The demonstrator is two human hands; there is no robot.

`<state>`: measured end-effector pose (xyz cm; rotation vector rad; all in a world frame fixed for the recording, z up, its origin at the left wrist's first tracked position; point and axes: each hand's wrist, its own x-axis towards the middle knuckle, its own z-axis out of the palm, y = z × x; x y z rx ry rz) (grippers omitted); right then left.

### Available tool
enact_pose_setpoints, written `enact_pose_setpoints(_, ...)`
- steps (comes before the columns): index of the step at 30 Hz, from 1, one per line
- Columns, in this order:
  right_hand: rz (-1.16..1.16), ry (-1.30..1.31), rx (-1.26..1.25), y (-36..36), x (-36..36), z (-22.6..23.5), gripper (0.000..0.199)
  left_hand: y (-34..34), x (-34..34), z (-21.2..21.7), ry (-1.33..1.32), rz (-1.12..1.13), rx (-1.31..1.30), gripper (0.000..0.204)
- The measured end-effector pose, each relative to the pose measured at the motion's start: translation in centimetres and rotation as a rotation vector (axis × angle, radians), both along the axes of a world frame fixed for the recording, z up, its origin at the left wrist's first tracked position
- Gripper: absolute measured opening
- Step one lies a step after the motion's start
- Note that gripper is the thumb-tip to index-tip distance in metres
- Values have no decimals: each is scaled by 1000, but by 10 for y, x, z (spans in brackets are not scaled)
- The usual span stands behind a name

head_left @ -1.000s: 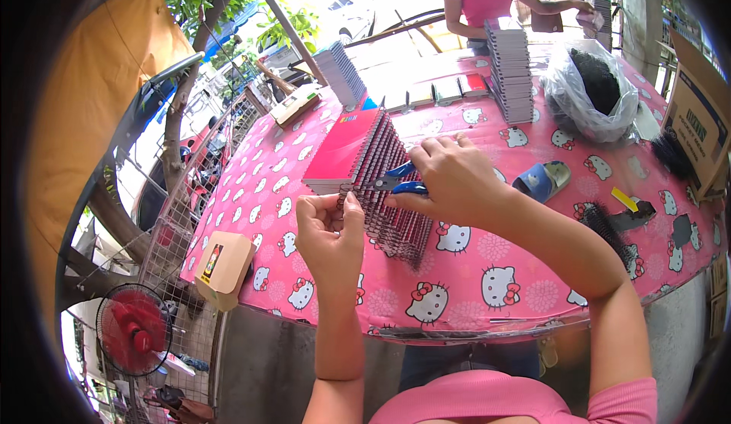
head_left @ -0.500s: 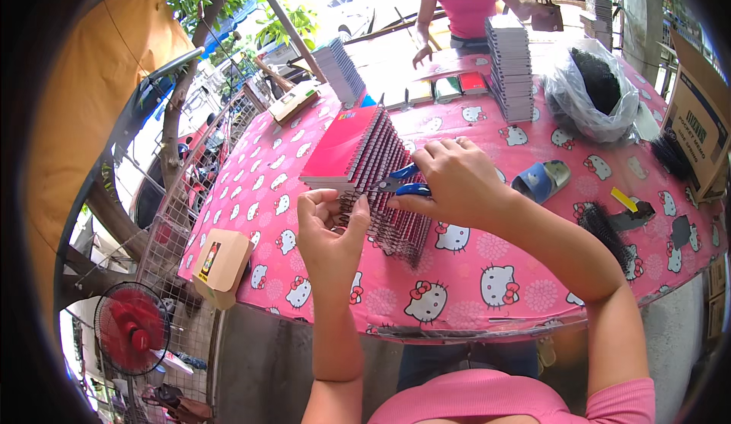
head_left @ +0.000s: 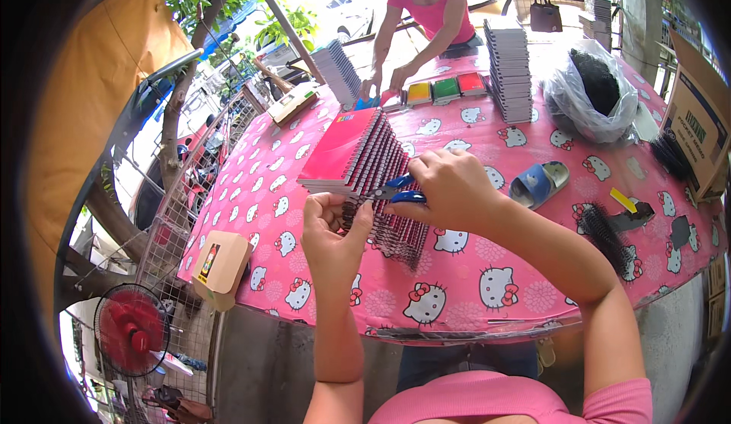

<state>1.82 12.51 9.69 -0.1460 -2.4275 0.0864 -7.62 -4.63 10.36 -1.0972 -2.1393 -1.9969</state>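
A tall stack of red spiral notebooks [head_left: 333, 150] stands on the table in front of me, its black wire coils turned to the right. My right hand [head_left: 451, 189] is closed round the dark blue handles of a pair of pliers [head_left: 401, 189]. The jaws of the pliers point left, at the coil ends near the stack's close corner. My left hand [head_left: 335, 230] is at that same corner, with curled fingers and raised thumb on the coil of a notebook. Its fingertips are partly hidden behind the coils.
Across the pink patterned tablecloth [head_left: 381, 300], a co-worker in pink [head_left: 434, 12] handles small colored notebooks [head_left: 447, 87]. Stacked notebooks [head_left: 509, 73], a plastic bag of black coils [head_left: 594, 85], a blue slipper [head_left: 539, 184] and a cardboard box [head_left: 697, 131] stand right. Another box [head_left: 221, 264] sits left.
The pliers have shifted slightly left and down toward my left thumb. The co-worker has moved left and leans in, both hands now on the table's far side by the small notebooks.
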Motion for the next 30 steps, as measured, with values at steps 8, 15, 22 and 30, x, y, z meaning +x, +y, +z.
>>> enact_pose_setpoints(8,-21,-54,-73,3,17,0,63,-3,-1,-1,-83,13,-22,29)
enact_pose_setpoints(15,2,-214,-152,-3,0,-8,62,-2,-6,-12,113,63,-48,27)
enact_pose_setpoints(22,-90,-101,-85,18,50,-83,58,-44,-7,-20,-287,-114,176,19)
enact_pose_setpoints(30,-310,-390,-150,-4,107,-180,100,-173,-23,-140,-1305,-404,302,26)
